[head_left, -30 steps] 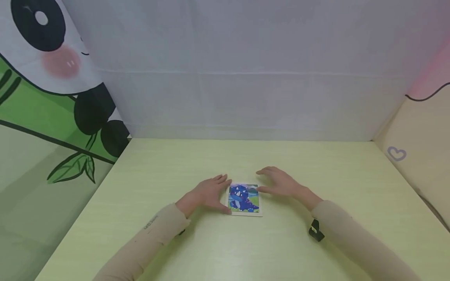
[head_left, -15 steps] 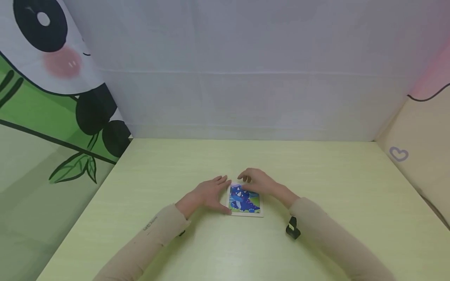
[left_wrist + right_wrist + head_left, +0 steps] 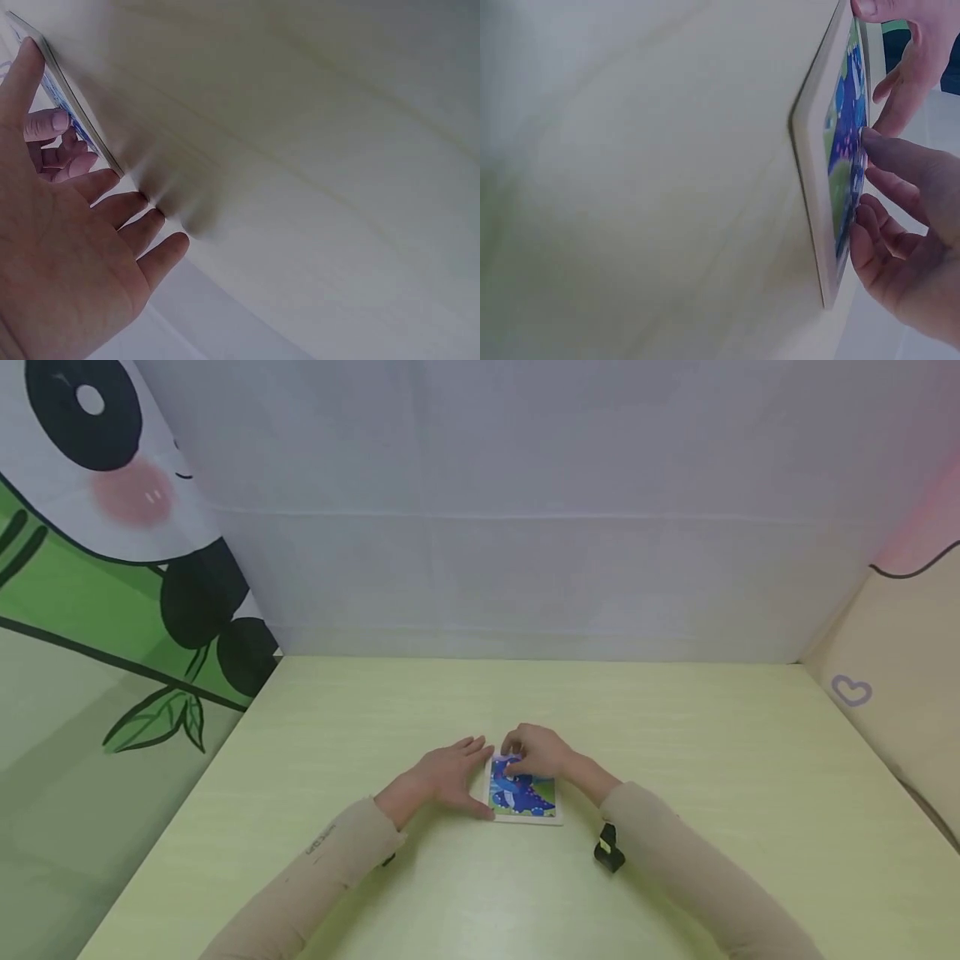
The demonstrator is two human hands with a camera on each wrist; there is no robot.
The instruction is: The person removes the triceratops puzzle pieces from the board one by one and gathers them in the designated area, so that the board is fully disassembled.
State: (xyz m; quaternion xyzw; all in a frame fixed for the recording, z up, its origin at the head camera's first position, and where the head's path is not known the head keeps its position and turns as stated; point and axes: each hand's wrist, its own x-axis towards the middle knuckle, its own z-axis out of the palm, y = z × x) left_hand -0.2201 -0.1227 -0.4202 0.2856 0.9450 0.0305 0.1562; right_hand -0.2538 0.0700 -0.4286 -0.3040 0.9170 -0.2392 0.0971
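A small square picture puzzle (image 3: 525, 797) with a blue cartoon dinosaur and a pale wooden frame lies flat on the table. My left hand (image 3: 452, 777) is spread along its left side, thumb at the near corner and index finger at the far one. In the left wrist view the other fingers of the left hand (image 3: 82, 255) extend onto the table. My right hand (image 3: 542, 752) is over the upper part of the picture with bent fingers, covering some of it. The right wrist view shows the right thumb (image 3: 889, 150) and fingertips at the picture's surface; I cannot tell if they pinch a piece.
The pale yellow-green table (image 3: 315, 710) extends around the puzzle. A white cloth wall (image 3: 525, 585) stands behind it. A cartoon-printed panel (image 3: 150, 610) borders the left, and a cream panel with a heart (image 3: 851, 690) the right.
My right hand has moved left from beside the puzzle to over its upper part, and its fingers have bent more toward the picture. The left hand has stayed at the left edge.
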